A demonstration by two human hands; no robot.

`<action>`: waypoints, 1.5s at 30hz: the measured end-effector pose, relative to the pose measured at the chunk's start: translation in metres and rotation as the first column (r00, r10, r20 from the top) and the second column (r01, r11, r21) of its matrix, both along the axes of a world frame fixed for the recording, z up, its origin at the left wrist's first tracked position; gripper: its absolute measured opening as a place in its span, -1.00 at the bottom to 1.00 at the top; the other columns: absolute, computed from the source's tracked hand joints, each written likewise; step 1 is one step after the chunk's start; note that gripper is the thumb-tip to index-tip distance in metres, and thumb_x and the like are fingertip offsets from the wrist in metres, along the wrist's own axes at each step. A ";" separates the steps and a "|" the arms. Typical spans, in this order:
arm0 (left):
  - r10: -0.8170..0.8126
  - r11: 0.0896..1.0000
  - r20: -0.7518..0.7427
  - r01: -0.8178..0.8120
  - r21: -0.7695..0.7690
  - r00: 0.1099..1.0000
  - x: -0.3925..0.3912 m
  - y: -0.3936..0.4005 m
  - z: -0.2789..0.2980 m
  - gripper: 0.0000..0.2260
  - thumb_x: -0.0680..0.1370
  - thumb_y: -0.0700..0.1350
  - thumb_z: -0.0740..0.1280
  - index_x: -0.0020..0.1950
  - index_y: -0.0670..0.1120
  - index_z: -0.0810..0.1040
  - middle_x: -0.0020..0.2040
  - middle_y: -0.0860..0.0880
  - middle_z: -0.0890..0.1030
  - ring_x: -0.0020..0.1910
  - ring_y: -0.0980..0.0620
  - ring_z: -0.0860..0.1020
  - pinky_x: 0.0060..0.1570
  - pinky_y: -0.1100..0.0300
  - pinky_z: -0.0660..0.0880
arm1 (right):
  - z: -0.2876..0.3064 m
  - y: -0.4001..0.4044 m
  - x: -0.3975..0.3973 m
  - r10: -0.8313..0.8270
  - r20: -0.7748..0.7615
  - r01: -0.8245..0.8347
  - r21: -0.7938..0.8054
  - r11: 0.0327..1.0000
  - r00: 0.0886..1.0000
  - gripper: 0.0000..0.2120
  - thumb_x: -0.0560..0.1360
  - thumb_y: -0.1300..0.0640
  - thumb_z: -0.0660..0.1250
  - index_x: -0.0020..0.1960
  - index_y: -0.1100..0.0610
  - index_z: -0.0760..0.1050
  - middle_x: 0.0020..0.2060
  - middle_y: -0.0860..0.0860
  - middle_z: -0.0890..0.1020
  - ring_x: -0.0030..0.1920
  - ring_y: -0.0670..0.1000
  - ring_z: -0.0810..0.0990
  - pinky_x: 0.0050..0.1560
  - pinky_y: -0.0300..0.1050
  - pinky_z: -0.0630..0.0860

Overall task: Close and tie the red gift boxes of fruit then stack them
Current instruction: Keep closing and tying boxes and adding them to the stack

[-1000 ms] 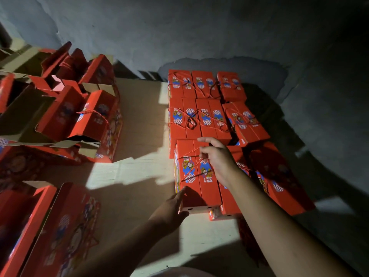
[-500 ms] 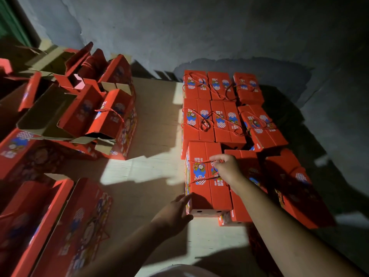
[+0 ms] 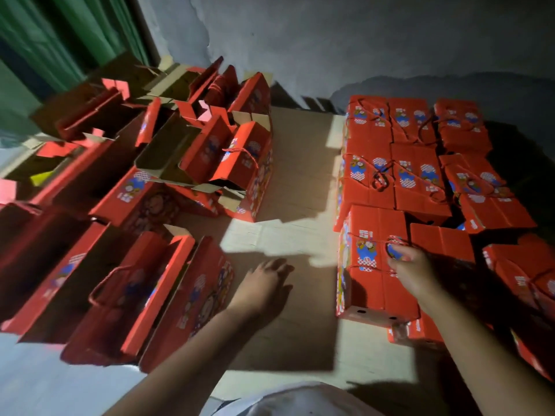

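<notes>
One closed red gift box (image 3: pixel 372 265), cartoon print, red cord tied.

Flattened cardboard (image 3: pixel 300 163) carries closed boxes (image 3: pixel 399 163) and open boxes (image 3: pixel 168 181).

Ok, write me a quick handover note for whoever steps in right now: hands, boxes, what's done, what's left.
Left hand: open, free over the bare cardboard floor sheet, touching no box.
Right hand: pinches the red cord on top of the nearest closed box in the right-hand stack.
Done: the closed boxes sit packed in rows by the wall on the right, cords on top.
Left: the open boxes on the left, flaps up, plus the row nearest the camera, all need closing, tying and stacking. The contents cannot be seen.
</notes>
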State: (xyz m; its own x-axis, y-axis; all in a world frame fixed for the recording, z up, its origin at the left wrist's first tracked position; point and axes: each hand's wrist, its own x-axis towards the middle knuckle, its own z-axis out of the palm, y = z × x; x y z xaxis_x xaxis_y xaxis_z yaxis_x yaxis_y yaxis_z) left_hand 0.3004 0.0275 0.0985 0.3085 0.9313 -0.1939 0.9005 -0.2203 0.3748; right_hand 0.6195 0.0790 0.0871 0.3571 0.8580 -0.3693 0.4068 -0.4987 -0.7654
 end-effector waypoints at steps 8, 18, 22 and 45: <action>0.503 0.863 -0.196 -0.476 0.171 0.841 -0.088 -0.021 0.018 -0.31 0.64 0.13 0.26 0.67 -0.01 0.01 0.67 -0.11 0.05 0.64 -0.17 0.01 0.55 -0.19 0.08 | -0.006 -0.028 0.010 -0.017 0.204 -0.009 0.125 0.992 0.979 -0.64 0.57 0.26 0.40 0.36 0.20 0.56 0.49 0.18 0.38 0.49 0.24 0.36 0.44 0.16 0.33; 0.682 0.726 0.002 -0.678 0.115 0.731 -0.106 -0.023 0.004 -0.89 0.50 -0.23 0.35 -0.14 -0.03 0.61 -0.30 0.04 0.59 -0.37 0.06 0.52 -0.37 0.13 0.49 | -0.012 -0.047 -0.007 -0.029 0.065 0.016 0.200 0.980 0.997 -0.74 0.59 0.24 0.39 0.26 0.08 0.62 0.33 0.07 0.59 0.12 0.02 0.62 0.10 -0.02 0.53; 0.635 0.767 -0.007 -0.629 0.127 0.773 -0.097 -0.027 0.002 -0.83 0.49 -0.22 0.35 -0.27 -0.02 0.50 -0.38 0.09 0.50 -0.43 0.11 0.44 -0.48 0.19 0.34 | -0.011 -0.051 -0.009 -0.025 0.050 0.013 0.231 0.973 0.998 -0.76 0.58 0.23 0.39 0.20 0.02 0.64 0.29 0.04 0.62 0.25 -0.01 0.53 0.18 -0.06 0.40; -0.154 0.988 -0.138 0.153 -0.022 0.978 -0.004 -0.099 -0.001 -0.75 0.47 -0.18 0.20 0.06 0.02 0.58 0.00 0.01 0.65 -0.02 -0.08 0.61 -0.12 0.01 0.53 | 0.010 -0.071 -0.073 0.395 -0.087 -0.383 0.127 0.915 0.914 -0.74 0.57 0.37 0.34 -0.06 0.07 0.71 -0.20 0.00 0.74 -0.23 -0.03 0.68 -0.07 -0.12 0.57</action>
